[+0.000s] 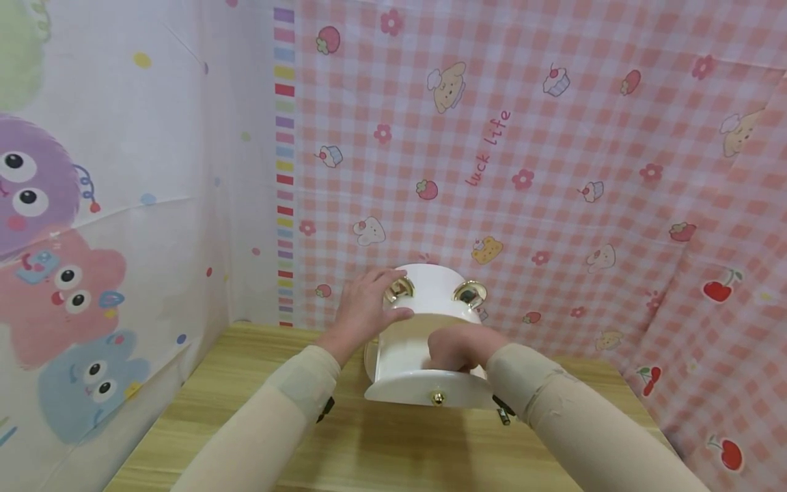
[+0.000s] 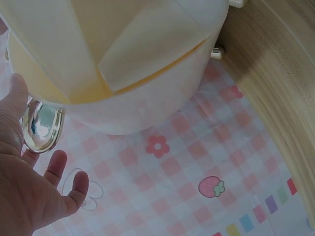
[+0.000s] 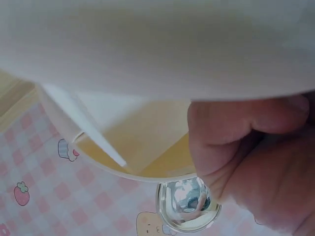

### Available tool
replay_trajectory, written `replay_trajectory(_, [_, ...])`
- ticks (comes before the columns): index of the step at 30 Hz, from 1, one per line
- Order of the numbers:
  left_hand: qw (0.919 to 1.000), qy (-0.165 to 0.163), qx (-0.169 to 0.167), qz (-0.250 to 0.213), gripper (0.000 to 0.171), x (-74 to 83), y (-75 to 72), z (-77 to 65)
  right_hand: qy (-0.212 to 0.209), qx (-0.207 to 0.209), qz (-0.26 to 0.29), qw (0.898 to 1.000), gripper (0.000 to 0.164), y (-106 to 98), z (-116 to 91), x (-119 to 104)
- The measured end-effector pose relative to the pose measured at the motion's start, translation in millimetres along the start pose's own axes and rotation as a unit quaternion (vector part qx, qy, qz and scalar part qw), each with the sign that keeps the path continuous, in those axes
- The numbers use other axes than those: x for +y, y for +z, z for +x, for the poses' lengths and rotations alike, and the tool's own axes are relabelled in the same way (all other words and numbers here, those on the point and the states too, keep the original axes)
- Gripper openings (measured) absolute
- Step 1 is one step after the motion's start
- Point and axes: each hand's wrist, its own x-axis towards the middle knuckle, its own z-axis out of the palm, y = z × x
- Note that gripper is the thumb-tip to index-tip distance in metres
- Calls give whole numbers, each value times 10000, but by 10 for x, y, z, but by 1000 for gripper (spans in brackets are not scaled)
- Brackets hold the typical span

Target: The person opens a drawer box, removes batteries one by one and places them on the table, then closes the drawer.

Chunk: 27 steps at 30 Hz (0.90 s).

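Checked cloth (image 1: 553,232): hangs behind everything, pink and white.
Wooden table (image 1: 399,451): bears the white case, near its far edge.
White case (image 1: 430,283): upright between both hands, hollow in front; best steadied so it doesn't slide or tip.
Front panel (image 1: 406,388): juts toward the person; probably wise not to lean the wrist on it.
Left hand (image 1: 365,307): fingers loosely spread, gripping nothing, thumb at the case's edge — a light brace should do.
Right hand (image 1: 464,345): dips behind the panel, fingers curled — whether they hold anything, I cannot tell; slow, small movements should avoid knocking the rim.
Gold ears (image 1: 470,295): one each side, better not pulled on.
Gold knob (image 1: 438,398): on the panel, untouched.
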Motion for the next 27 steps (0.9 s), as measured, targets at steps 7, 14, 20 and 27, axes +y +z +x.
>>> replay_trajectory(7, [10000, 3, -10, -25, 79, 6, 4, -1, 238, -127, 96, 9996, 45, -9, 6, -40])
replay_trajectory(14, [10000, -8, -2, -50, 78, 10, -11, -11, 393, -51, 62, 9992, 43, -28, -15, -43])
replay_trajectory(20, [10000, -40, -27, -10, 78, 17, -12, -7, 386, -116, 59, 9992, 47, -40, -38, -24])
replay_trajectory(27, [10000, 10, 35, -20, 78, 21, -6, -1, 617, 181, 250, 9976, 34, -59, -74, -12])
